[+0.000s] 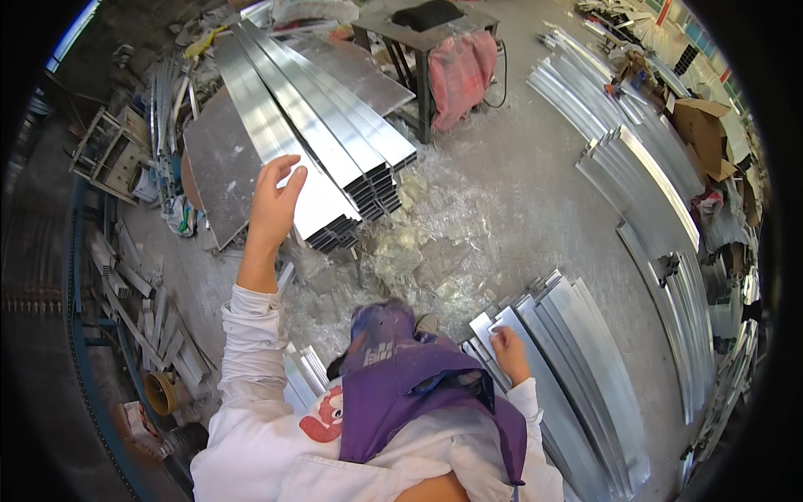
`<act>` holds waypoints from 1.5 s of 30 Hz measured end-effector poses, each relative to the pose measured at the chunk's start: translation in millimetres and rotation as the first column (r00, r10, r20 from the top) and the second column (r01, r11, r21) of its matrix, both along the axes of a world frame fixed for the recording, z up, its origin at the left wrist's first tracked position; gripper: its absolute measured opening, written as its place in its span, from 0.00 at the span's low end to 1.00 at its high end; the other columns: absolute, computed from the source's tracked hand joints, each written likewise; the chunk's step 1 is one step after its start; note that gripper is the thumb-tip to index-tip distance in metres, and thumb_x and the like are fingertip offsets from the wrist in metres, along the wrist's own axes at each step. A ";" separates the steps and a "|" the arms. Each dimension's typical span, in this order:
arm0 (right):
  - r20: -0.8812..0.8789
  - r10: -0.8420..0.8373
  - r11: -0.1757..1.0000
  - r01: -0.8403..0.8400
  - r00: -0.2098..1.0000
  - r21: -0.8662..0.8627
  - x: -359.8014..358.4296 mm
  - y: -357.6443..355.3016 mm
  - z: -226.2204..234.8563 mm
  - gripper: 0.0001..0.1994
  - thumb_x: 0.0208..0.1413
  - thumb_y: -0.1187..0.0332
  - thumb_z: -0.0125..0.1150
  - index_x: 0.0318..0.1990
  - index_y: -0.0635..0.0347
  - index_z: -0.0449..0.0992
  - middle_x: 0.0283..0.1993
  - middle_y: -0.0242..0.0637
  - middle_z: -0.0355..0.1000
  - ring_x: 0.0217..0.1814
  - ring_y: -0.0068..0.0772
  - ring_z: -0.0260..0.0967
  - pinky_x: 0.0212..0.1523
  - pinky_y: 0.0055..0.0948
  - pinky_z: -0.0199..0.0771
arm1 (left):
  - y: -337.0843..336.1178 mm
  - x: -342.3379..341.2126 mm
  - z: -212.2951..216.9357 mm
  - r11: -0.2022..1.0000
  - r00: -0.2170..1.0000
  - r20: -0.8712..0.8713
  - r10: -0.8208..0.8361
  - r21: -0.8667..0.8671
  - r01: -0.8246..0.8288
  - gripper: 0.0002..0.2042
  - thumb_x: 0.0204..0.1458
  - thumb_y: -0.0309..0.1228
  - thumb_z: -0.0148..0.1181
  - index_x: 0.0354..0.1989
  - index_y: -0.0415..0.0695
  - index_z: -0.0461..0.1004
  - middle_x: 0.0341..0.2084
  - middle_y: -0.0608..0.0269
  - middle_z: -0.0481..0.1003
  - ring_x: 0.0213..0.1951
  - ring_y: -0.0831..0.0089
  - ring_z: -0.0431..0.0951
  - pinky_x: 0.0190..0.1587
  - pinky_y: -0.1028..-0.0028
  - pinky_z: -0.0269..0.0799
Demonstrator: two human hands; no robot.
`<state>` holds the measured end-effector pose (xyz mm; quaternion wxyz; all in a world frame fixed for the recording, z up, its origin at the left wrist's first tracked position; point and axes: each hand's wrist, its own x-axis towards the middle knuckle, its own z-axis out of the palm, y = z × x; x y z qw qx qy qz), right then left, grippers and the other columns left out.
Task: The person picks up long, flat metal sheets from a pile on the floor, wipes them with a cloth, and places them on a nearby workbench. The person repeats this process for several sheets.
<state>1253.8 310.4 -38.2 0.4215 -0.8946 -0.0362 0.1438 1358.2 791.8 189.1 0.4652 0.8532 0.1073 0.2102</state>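
My left hand [278, 201] is raised over the left edge of a stack of long silver metal profiles [322, 130]. Its fingers are stretched out with the thumb apart, and nothing shows in the grasp. Whether it touches the top profile I cannot tell. The dark hollow ends of these profiles point toward me. Lower and to the right, my right hand [510, 353] is closed, fingers curled in, above the near end of a second stack of metal profiles [577, 368]. Anything held in those fingers is hidden or too small to make out.
Crumpled clear plastic film [427, 243] covers the floor ahead of me. A dark metal table [385, 27] with a red sack [462, 79] stands beyond. More profile bundles [640, 188] lie along the right. Offcuts [163, 326] and a yellow bucket [161, 393] are at left.
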 end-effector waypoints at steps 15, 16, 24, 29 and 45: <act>-0.450 -0.060 0.996 0.080 0.891 0.026 218.4 -64.2 -72.5 0.12 0.59 0.67 0.59 0.48 0.62 0.74 0.36 0.41 0.77 0.39 0.30 0.75 0.40 0.30 0.74 | -201.7 344.5 -245.0 0.984 0.876 -0.449 0.176 0.048 -0.174 0.36 0.45 0.47 0.66 0.61 0.40 0.63 0.61 0.47 0.61 0.64 0.50 0.58 0.63 0.54 0.54; -0.493 -0.057 0.997 0.076 0.868 0.018 229.8 -75.3 -73.4 0.12 0.59 0.67 0.59 0.48 0.62 0.74 0.36 0.41 0.77 0.39 0.30 0.75 0.40 0.30 0.74 | -179.9 359.6 -250.4 0.956 0.835 -0.467 0.290 0.110 -0.271 0.38 0.45 0.47 0.66 0.62 0.41 0.61 0.62 0.47 0.59 0.66 0.51 0.56 0.63 0.53 0.53; -0.637 -0.095 0.995 0.068 0.765 -0.066 353.6 -168.5 -76.4 0.12 0.60 0.67 0.58 0.47 0.61 0.74 0.36 0.41 0.76 0.39 0.30 0.76 0.40 0.30 0.75 | -97.8 395.6 -325.0 0.625 0.345 -0.547 0.763 0.485 -0.612 0.48 0.44 0.57 0.66 0.68 0.41 0.51 0.67 0.46 0.51 0.68 0.52 0.50 0.64 0.46 0.51; -0.654 0.140 0.965 -0.249 0.743 -0.076 470.5 -250.9 -144.9 0.11 0.60 0.67 0.58 0.47 0.61 0.74 0.35 0.40 0.76 0.38 0.30 0.76 0.40 0.30 0.75 | -116.8 376.5 -344.7 0.112 -0.033 -0.505 0.863 0.255 -0.960 0.47 0.45 0.54 0.68 0.67 0.39 0.51 0.65 0.44 0.55 0.65 0.49 0.55 0.63 0.48 0.54; -0.488 0.308 0.931 -0.364 0.816 -0.021 874.4 -160.0 -58.6 0.09 0.63 0.62 0.53 0.45 0.56 0.72 0.30 0.34 0.73 0.26 0.25 0.71 0.25 0.25 0.74 | -168.1 393.9 -403.1 -0.558 0.274 -0.614 0.741 -0.789 -0.257 0.39 0.48 0.53 0.67 0.66 0.48 0.59 0.62 0.60 0.61 0.67 0.63 0.56 0.67 0.60 0.48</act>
